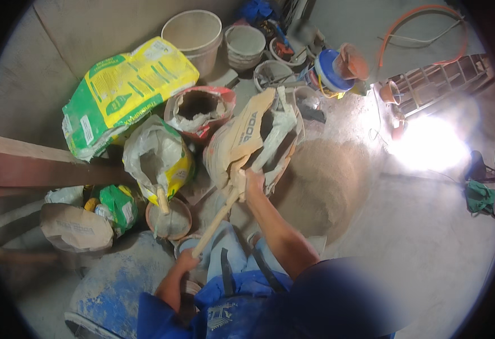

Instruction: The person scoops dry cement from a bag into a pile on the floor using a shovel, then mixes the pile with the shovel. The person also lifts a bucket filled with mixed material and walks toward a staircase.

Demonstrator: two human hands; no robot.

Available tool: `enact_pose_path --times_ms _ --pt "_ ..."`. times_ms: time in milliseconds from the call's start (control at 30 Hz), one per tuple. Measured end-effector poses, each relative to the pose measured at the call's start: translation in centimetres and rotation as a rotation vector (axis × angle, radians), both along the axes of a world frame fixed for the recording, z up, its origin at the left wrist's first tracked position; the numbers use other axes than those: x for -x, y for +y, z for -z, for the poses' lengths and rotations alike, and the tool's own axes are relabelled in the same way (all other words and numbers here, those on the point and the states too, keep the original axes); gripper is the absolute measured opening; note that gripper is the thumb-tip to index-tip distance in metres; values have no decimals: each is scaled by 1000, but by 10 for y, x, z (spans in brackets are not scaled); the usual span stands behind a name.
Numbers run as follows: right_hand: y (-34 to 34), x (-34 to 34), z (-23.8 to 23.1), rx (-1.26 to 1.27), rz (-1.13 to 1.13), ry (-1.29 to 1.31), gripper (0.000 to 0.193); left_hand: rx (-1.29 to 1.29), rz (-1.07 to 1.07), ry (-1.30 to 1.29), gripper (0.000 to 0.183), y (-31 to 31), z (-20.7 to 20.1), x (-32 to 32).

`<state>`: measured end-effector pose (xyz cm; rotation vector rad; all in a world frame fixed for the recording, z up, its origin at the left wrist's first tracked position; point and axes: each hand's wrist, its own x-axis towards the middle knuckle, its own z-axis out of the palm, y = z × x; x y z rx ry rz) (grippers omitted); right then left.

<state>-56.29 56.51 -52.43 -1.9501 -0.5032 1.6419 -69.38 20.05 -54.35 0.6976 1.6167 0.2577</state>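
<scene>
My left hand (188, 260) is closed round the lower part of a long wooden tool handle (214, 225), low in front of my body. Farther up, my right hand (253, 185) is closed on the same handle, right at the mouth of an open brown paper sack (230, 138). Beyond that hand, a dusty grey length lines up with the handle and runs across the sack's opening. The tool's head cannot be made out. The sack stands with torn, ragged edges, its mouth tilted toward the right.
Left of the sack are an open red bag (227, 101), an open white-lined bag (145, 155) and a yellow-green bag (140, 73). Buckets (191, 28) stand behind. Sandy material (326, 186) covers floor at right. A blue barrel (117, 288) lies near left; a ladder (439, 85) lies far right.
</scene>
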Motion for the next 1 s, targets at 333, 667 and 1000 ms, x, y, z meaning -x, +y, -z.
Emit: enact_pose_path --times_ms 333,667,1000 --pt "26 6 55 -69 -278 -24 30 139 -58 -76 26 28 21 -1" --pt "21 21 71 157 -335 50 29 213 -177 -195 29 35 -96 -11" --pt "-1 29 72 209 -327 79 28 340 -197 -268 34 -17 -70 -17"
